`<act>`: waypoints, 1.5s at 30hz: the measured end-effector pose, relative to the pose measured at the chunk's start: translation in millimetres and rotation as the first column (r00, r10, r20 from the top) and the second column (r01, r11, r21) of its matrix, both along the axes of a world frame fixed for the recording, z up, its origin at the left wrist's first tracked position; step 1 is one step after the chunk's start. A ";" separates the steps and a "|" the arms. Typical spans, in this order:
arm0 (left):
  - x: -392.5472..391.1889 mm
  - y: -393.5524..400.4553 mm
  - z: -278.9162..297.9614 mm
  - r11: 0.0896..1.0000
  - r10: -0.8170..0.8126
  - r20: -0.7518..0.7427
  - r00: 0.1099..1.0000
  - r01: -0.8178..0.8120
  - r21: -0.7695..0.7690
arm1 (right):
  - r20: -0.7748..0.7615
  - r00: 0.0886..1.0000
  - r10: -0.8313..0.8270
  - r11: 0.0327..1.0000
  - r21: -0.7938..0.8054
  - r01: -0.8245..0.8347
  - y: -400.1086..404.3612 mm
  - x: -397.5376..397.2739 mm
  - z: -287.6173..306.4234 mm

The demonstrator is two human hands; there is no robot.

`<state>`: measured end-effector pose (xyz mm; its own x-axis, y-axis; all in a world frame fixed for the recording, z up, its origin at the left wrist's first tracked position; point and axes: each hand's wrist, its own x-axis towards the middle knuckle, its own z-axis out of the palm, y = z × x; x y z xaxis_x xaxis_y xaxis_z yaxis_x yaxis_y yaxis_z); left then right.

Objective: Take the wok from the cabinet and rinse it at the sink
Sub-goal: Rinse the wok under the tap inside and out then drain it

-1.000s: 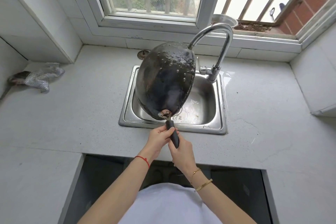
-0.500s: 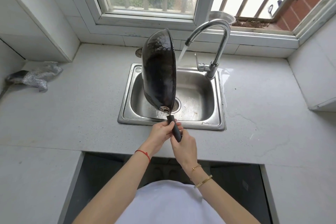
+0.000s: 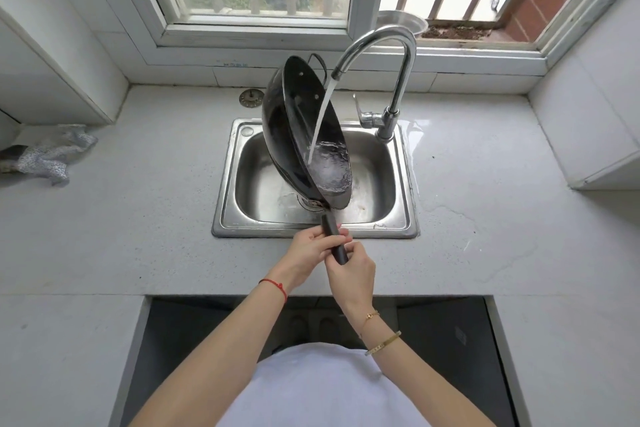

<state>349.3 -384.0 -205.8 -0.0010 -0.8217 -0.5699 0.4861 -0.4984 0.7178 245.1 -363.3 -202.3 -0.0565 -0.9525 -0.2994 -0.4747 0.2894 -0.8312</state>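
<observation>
A black wok (image 3: 294,121) stands tilted on edge over the steel sink (image 3: 401,184), its hollow side turned to the right. Water runs from the chrome tap (image 3: 398,42) into the wok's bowl and pools at its lower part. Both hands hold the wok's black handle (image 3: 334,241) at the sink's front rim. My left hand (image 3: 306,250) grips the upper part of the handle from the left. My right hand (image 3: 351,274) grips the handle's lower end from the right.
A crumpled grey cloth (image 3: 52,156) lies on the white counter (image 3: 138,201) at the far left. A round sink plug (image 3: 250,98) lies behind the sink. A metal bowl (image 3: 401,22) sits on the windowsill. A dark recess (image 3: 194,340) opens below the counter's front edge.
The wok has been rolled about its handle: first its wet underside faced me, then it stood edge-on, now its inside faces right and catches the water. Both hands stayed on the handle.
</observation>
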 end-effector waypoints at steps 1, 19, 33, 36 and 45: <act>-0.6 -0.1 -0.3 1.000 -0.001 -0.007 1.000 0.001 -0.002 | 0.009 1.000 -0.010 1.000 0.014 0.010 -0.3 0.4 0.2; 10.1 11.6 -17.4 0.997 -0.027 -0.134 0.991 0.035 0.064 | 0.282 0.958 -0.049 0.883 0.461 -0.091 -10.3 4.9 -1.1; 15.3 9.8 -13.2 0.990 -0.100 0.043 0.994 0.096 0.102 | 0.262 0.956 0.132 0.887 0.398 -0.232 -10.9 5.0 -9.2; 12.5 11.1 -16.4 0.989 -0.092 0.031 0.995 0.088 0.117 | 0.195 0.966 0.167 0.916 0.332 -0.226 -8.6 4.5 -10.8; 8.1 15.5 -16.4 0.991 -0.074 -0.032 0.997 0.077 0.107 | 0.081 0.978 0.192 0.953 0.224 -0.206 3.9 4.4 -14.9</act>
